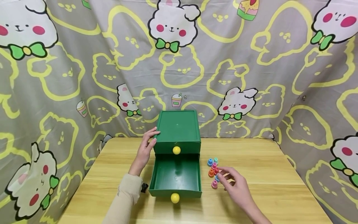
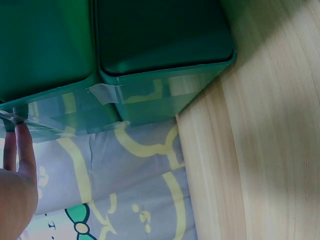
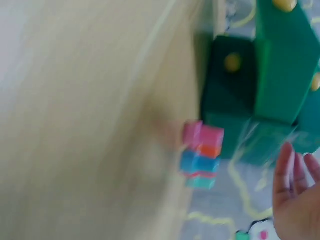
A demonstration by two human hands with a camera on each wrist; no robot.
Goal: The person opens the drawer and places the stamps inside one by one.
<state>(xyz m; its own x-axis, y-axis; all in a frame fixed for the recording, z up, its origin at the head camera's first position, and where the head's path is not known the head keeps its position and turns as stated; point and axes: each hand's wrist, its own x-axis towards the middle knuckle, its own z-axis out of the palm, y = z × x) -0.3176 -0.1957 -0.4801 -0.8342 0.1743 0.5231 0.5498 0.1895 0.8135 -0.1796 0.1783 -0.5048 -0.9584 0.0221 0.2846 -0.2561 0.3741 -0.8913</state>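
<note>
The left hand [image 1: 144,151], fingers extended, rests against the green plastic drawer box [image 1: 177,125]; the right hand [image 1: 236,184], fingers loose, apparently ungrasping, is at small multicoloured stepped pieces [image 1: 211,173] beside the pulled-out green drawer [image 1: 160,193] (pinching one singly would spare its neighbours).

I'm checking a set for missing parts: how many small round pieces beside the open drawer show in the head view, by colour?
Blue pieces: 2
Pink pieces: 2
Orange piece: 1
Red piece: 1
Teal piece: 1
Total visible: 7
</note>
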